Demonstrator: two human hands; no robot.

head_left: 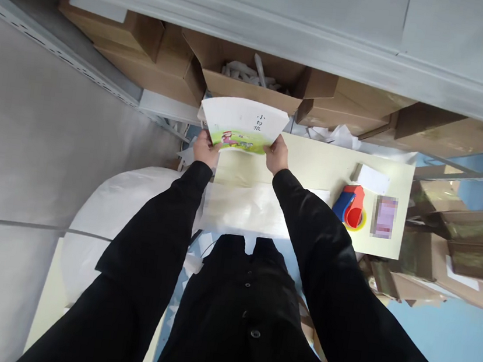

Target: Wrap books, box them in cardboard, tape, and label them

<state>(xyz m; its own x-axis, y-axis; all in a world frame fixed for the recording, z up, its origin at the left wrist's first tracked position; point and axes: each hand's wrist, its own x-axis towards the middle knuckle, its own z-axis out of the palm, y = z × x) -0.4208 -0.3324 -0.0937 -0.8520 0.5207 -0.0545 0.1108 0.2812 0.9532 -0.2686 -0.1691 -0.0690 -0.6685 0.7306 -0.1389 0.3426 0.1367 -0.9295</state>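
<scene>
A thin picture book (242, 123) with a white and green illustrated cover is raised above the far part of the cream table (310, 160). My left hand (205, 150) grips its lower left corner, and my right hand (277, 155) grips the lower right one. Both thumbs lie on the cover, while the other fingers are mostly hidden behind it. The cover bows slightly between the hands. On the near part of the table, below the book, lies a translucent white sheet (244, 211).
Right of my arm are a red and blue tape dispenser (350, 207), a white box (371, 178) and a blurred purple item (384, 217). An open carton (252, 91) stands under the grey shelf (262, 13). A large white roll (118, 213) is at left; cartons (430, 257) are stacked right.
</scene>
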